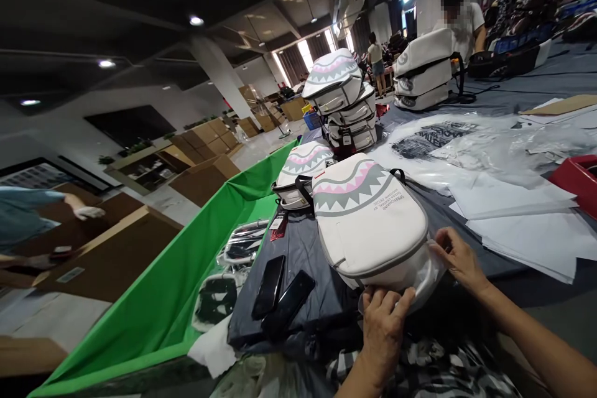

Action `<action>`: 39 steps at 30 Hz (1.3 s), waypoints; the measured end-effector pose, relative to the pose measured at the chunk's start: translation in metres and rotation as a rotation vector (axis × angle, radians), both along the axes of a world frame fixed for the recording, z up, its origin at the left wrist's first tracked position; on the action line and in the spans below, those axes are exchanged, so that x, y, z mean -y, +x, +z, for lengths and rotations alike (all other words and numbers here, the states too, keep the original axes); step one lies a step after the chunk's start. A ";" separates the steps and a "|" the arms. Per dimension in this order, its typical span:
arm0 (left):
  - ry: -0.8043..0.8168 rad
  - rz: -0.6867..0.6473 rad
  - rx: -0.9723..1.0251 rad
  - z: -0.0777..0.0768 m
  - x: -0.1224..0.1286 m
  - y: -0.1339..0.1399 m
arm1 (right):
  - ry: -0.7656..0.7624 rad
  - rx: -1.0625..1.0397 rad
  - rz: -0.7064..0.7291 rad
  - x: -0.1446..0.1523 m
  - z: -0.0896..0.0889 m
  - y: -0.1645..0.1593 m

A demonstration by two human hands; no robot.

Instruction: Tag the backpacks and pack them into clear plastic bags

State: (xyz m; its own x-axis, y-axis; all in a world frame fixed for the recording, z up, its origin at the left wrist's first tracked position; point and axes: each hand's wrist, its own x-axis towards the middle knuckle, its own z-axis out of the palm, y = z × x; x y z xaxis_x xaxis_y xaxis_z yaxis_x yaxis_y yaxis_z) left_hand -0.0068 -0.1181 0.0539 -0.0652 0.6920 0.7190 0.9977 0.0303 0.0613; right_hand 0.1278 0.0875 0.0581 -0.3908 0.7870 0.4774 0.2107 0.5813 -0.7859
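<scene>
A white backpack (373, 224) with a pink and grey zigzag band and printed lettering lies at the table's near edge. Clear plastic film, seemingly a plastic bag (426, 277), is around its near end. My left hand (383, 326) is closed on the film's edge below the backpack, fingers curled over it. At the near right corner, my right hand (461, 260) pinches the same film between thumb and fingers. Behind this backpack sits another white backpack (303, 165) with black straps and a hang tag (278, 224).
Two black phones (269, 286) lie left of the backpack. A green fabric-lined bin (153, 298) beside the table holds wrapped bags. Farther back stand stacked backpacks (345, 106). Plastic bags (494, 143), paper sheets (532, 224) and a red object (578, 183) lie right. Other people work nearby.
</scene>
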 end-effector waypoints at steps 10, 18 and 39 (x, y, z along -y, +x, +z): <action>0.044 -0.012 0.042 -0.001 -0.002 0.002 | 0.877 0.179 0.323 0.031 0.015 0.021; 0.266 0.239 0.021 -0.011 -0.002 0.022 | 1.157 0.153 0.604 -0.016 0.024 0.015; -0.063 -0.004 -0.173 -0.025 0.002 -0.027 | 1.127 0.266 0.904 -0.049 0.022 -0.005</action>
